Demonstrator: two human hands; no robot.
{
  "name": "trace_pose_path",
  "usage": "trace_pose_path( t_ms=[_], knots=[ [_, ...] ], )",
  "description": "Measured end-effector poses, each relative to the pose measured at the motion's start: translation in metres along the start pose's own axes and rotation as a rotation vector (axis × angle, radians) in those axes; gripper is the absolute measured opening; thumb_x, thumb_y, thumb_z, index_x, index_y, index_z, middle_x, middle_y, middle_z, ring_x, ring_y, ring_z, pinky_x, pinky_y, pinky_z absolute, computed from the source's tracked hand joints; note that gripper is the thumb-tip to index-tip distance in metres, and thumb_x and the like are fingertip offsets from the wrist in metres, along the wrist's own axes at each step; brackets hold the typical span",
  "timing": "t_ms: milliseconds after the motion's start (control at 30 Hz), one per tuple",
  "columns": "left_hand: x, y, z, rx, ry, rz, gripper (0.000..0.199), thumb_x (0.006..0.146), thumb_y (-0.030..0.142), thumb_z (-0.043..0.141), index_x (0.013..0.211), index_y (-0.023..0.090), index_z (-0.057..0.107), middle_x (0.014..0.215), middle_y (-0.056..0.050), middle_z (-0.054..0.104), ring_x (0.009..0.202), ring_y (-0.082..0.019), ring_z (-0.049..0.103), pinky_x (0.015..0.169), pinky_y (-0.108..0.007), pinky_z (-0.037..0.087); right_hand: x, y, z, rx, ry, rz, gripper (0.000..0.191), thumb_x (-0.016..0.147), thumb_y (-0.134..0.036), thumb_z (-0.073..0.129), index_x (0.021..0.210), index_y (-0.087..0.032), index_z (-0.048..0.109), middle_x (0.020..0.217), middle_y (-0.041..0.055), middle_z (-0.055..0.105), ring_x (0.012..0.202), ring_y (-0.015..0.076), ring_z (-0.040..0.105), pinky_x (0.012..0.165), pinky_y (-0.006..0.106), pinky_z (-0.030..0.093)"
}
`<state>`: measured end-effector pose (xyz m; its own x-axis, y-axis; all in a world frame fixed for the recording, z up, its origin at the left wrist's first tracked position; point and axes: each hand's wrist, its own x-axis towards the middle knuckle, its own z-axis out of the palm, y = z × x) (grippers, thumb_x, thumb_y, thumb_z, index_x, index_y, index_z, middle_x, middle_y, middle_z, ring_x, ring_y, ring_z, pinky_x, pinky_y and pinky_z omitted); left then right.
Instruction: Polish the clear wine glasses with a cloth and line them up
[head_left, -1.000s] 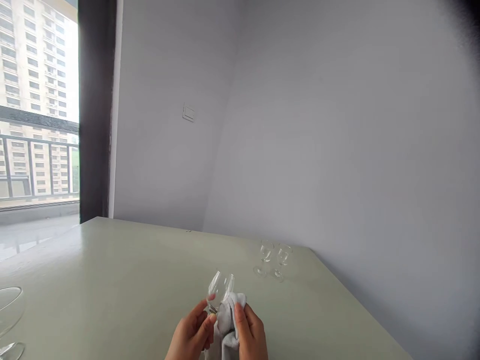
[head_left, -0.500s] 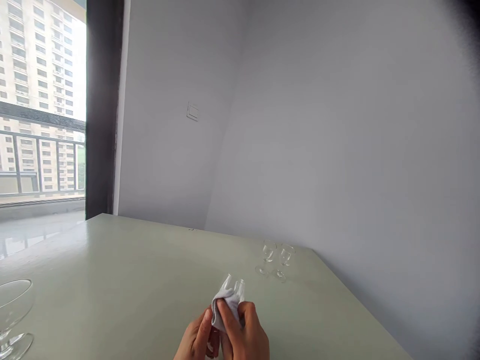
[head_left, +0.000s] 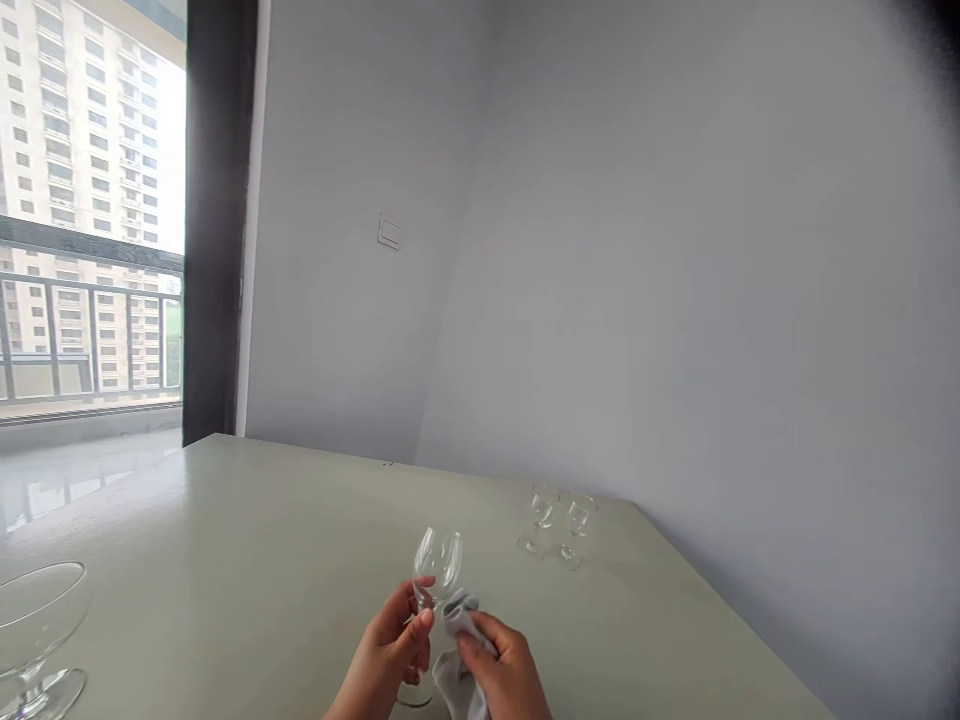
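Note:
A clear stemmed glass stands upright near the table's front, its bowl above my fingers and its foot partly visible below. My left hand is closed around the lower bowl and stem. Just to the right, my right hand grips a crumpled pale grey cloth, pinched between thumb and fingers. The top of the cloth is close beside the bowl; whether it touches the glass I cannot tell.
Two small stemmed glasses, a left one and a right one, stand at the table's back right. A larger stemmed glass is cut off at the left edge. The pale green table meets a grey wall.
My right hand has drawn the cloth off the bowl and moved slightly right and down. The glass's bowl is now uncovered, with my left hand around its lower part. The view has shifted slightly.

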<state>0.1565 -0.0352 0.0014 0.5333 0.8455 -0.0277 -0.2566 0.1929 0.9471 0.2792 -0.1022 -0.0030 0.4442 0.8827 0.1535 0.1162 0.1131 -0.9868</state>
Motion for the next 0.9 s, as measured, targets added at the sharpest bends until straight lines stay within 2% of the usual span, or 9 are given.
trace_pose_path(
  t_ms=[133,233,300,367,433,533,633,733,900],
  knots=[
    [-0.001,-0.011,0.002,-0.076,-0.031,-0.058,0.062,0.056,0.059,0.07,0.104,0.02,0.063,0.07,-0.001,0.058,0.056,-0.012,0.05,0.05,-0.021,0.035,0.0,0.009,0.009,0.289,-0.086,0.11,0.054,0.071,-0.064,0.054,0.08,-0.013,0.067,0.055,0.0004,0.053,0.047,0.0113,0.04,0.047,0.022,0.033],
    [-0.005,-0.011,0.004,-0.074,0.058,0.023,0.048,0.054,0.053,0.074,0.089,0.021,0.07,0.116,-0.009,0.057,0.098,-0.024,0.053,0.073,-0.025,0.042,-0.006,0.024,0.022,0.1,-0.141,0.014,0.059,0.073,-0.067,0.049,0.086,-0.013,0.067,0.055,-0.0002,0.053,0.047,0.0108,0.038,0.046,0.022,0.028],
    [-0.005,-0.01,0.004,-0.036,0.094,0.059,0.041,0.054,0.052,0.074,0.081,0.021,0.071,0.128,-0.007,0.048,0.103,-0.026,0.051,0.076,-0.025,0.042,-0.009,0.035,0.027,-0.093,-0.118,-0.08,0.057,0.077,-0.066,0.044,0.085,-0.015,0.067,0.059,0.0026,0.057,0.052,0.0141,0.044,0.049,0.024,0.032],
    [-0.004,-0.01,0.002,-0.007,0.071,0.048,0.041,0.057,0.053,0.071,0.081,0.02,0.07,0.123,-0.007,0.052,0.085,-0.021,0.055,0.067,-0.025,0.043,-0.011,0.046,0.028,-0.288,-0.058,-0.182,0.052,0.08,-0.062,0.041,0.08,-0.018,0.068,0.067,0.007,0.063,0.06,0.0196,0.052,0.056,0.027,0.037],
    [-0.002,-0.011,-0.001,0.003,0.006,0.004,0.044,0.059,0.054,0.07,0.086,0.019,0.068,0.099,-0.005,0.062,0.068,-0.015,0.052,0.061,-0.024,0.04,-0.013,0.052,0.027,-0.487,0.018,-0.283,0.046,0.083,-0.056,0.04,0.077,-0.02,0.068,0.072,0.0106,0.066,0.066,0.0242,0.057,0.061,0.031,0.039],
    [0.002,-0.007,-0.005,-0.007,-0.032,-0.027,0.049,0.061,0.054,0.069,0.091,0.016,0.067,0.071,0.0,0.061,0.064,-0.013,0.048,0.062,-0.023,0.036,-0.015,0.051,0.023,-0.669,0.089,-0.4,0.042,0.084,-0.05,0.039,0.076,-0.022,0.068,0.073,0.0121,0.066,0.07,0.0264,0.058,0.064,0.032,0.04],
    [0.004,0.003,-0.011,0.006,0.101,-0.05,0.047,0.061,0.056,0.068,0.085,0.015,0.067,0.074,-0.001,0.06,0.064,-0.012,0.045,0.06,-0.022,0.033,-0.016,0.036,0.016,-0.628,0.114,-0.416,0.039,0.085,-0.049,0.038,0.072,-0.023,0.065,0.068,0.0083,0.063,0.063,0.0223,0.056,0.059,0.029,0.038],
    [0.006,0.012,-0.017,-0.045,0.191,-0.156,0.047,0.062,0.058,0.066,0.08,0.015,0.066,0.062,0.003,0.051,0.054,-0.009,0.038,0.053,-0.021,0.028,-0.016,0.022,0.011,-0.5,0.148,-0.336,0.038,0.086,-0.049,0.039,0.068,-0.023,0.059,0.061,0.0041,0.058,0.056,0.0182,0.052,0.054,0.027,0.036],
    [0.006,0.006,-0.012,-0.245,0.13,-0.19,0.043,0.057,0.055,0.071,0.068,0.015,0.058,0.048,0.008,0.039,0.045,-0.006,0.034,0.047,-0.02,0.025,-0.018,0.029,0.024,-0.484,0.109,-0.478,0.041,0.086,-0.052,0.038,0.101,-0.024,0.064,0.079,0.0072,0.059,0.061,0.0195,0.055,0.055,0.027,0.043]
  ],
)
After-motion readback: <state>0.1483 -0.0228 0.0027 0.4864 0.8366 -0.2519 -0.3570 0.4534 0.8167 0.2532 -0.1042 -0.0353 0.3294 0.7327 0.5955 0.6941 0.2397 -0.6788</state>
